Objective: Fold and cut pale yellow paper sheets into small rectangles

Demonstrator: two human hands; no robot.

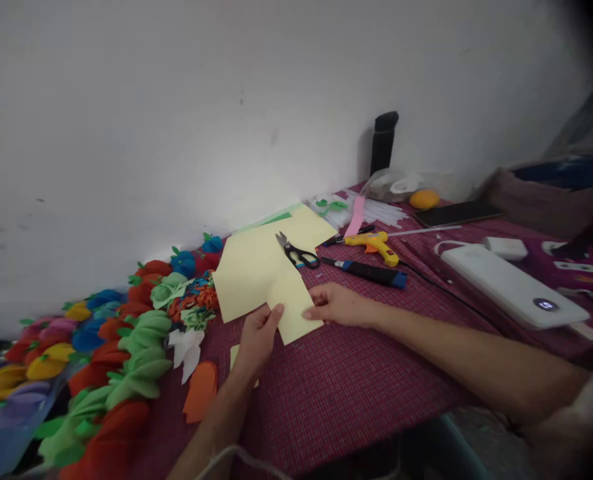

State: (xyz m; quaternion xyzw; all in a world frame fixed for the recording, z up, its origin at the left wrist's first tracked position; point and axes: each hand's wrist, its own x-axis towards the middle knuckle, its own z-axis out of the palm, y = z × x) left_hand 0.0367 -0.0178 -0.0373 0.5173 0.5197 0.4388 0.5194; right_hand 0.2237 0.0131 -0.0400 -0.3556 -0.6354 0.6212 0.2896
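Note:
A pale yellow sheet of paper (292,304) is pinched between my two hands. My left hand (257,337) grips its left edge, the thumb lying on top. On the opposite side, my right hand (339,305) is closed on the right edge with its thumb over the paper. Larger yellow sheets (249,257) lie flat just behind it. Black-handled scissors (296,253) rest on those sheets, blades pointing away to the left. Under my left wrist, a small yellow piece (234,355) is partly hidden. Orange cut paper pieces (201,391) lie to the left of that wrist.
Colourful paper fruit shapes (141,360) crowd the left side. Paper scraps (196,303) sit beside them. Right of the sheets are a utility knife (371,272), a yellow glue gun (376,245) with a cord, and a white power bank (511,283). A wall stands behind the table (321,393).

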